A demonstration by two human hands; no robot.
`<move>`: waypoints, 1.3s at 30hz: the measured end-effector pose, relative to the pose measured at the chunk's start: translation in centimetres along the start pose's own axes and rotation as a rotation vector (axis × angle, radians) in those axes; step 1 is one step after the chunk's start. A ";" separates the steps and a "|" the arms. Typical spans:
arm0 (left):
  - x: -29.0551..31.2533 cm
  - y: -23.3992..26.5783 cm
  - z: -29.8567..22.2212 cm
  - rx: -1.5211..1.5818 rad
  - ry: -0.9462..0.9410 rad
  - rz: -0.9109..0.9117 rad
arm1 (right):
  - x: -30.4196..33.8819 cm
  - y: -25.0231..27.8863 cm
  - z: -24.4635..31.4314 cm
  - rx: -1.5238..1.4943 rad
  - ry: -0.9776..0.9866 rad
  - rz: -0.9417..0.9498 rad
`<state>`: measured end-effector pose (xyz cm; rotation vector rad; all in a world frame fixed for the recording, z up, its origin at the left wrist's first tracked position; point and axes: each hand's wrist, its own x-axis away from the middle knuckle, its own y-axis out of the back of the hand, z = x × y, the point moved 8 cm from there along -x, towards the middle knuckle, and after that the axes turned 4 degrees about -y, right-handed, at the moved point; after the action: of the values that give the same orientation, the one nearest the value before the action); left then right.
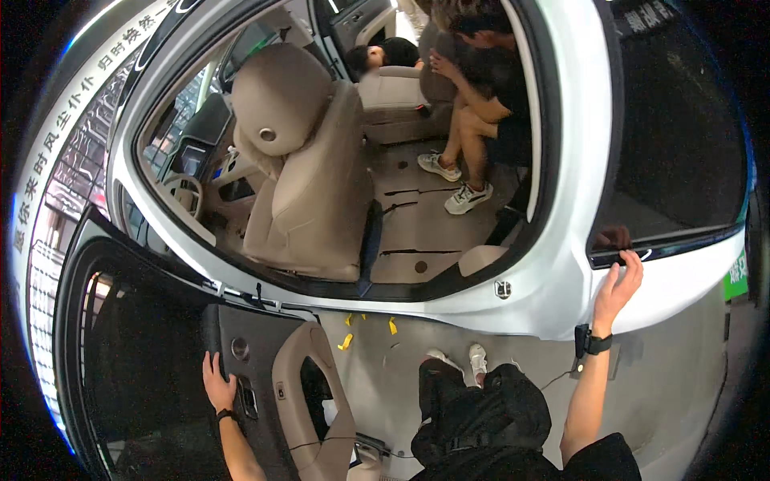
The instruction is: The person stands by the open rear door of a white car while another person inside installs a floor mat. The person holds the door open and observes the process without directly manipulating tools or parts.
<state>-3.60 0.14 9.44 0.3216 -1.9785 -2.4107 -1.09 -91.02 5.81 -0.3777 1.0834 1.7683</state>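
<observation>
My left hand (218, 385) lies with its fingers stretched out on the dark upper edge of an open car door (261, 337), beside the inner door handle (248, 399). A beige armrest (321, 393) is fixed to the same door's inner side. On the right, my right hand (618, 290) rests against the white rear side panel (553, 297) of the car. Its fingers are extended up to the lower trim of the dark rear side window (678, 120). Neither hand holds anything.
Through the open doorway a beige front seat (321, 184) shows, with the cabin floor (417, 220) behind it. A person (481, 104) sits inside; another person (393, 53) bends in at the far door. Yellow strips (346, 342) lie on the ground.
</observation>
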 end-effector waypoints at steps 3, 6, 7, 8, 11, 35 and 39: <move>-0.2 0.1 0.1 -0.007 0.002 -0.022 | 0.0 0.0 0.3 0.005 0.020 -0.003; -0.1 -0.1 0.1 -0.011 0.012 -0.008 | 0.0 0.0 0.4 0.019 0.037 -0.008; -0.1 -0.2 0.1 -0.013 0.013 -0.002 | 0.0 0.0 0.5 0.023 0.036 -0.010; 0.0 -0.5 0.2 -0.018 0.015 -0.005 | -0.2 -0.1 0.5 0.023 0.049 -0.010; 0.1 -0.5 1.1 -0.043 0.015 -0.009 | 0.4 -0.3 0.5 0.021 0.051 -0.008; 0.0 -0.3 0.3 -0.033 0.024 -0.007 | 0.3 -0.2 0.3 -0.006 0.049 -0.002; 0.1 -0.5 0.6 -0.043 0.014 -0.017 | 0.3 -0.1 0.5 -0.002 0.040 0.009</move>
<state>-3.68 0.78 9.05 0.3558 -1.9231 -2.4501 -1.02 -90.43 5.85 -0.4115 1.1134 1.7769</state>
